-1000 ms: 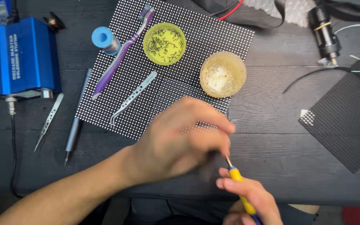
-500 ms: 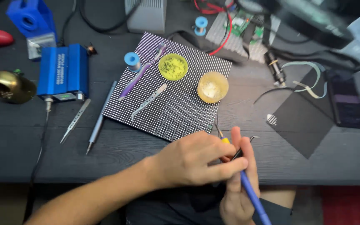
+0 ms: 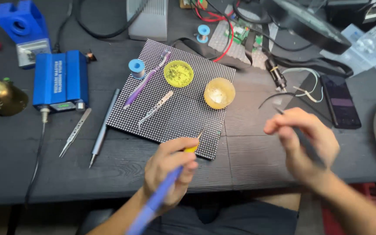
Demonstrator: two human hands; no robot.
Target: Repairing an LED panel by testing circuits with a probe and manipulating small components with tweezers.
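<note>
Left hand (image 3: 170, 172) grips blue-handled soldering iron (image 3: 162, 191), tip at near right edge of dotted LED panel (image 3: 170, 104). Right hand (image 3: 303, 139), blurred, pinches thin dark tool, kind unclear, above worktop right of panel. Tweezers (image 3: 155, 109), toothbrush (image 3: 146, 80), two small dishes on panel. No finished joint visible; work looks under way.

hands (image 3: 170, 172): bare | forearms: no sleeves | lap: dark grey clothing

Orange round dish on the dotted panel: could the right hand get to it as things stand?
Probably yes. The orange round dish sits uncovered near the dotted panel edge facing the right hand, with only bare dark table between, though that hand already pinches something thin.
</note>
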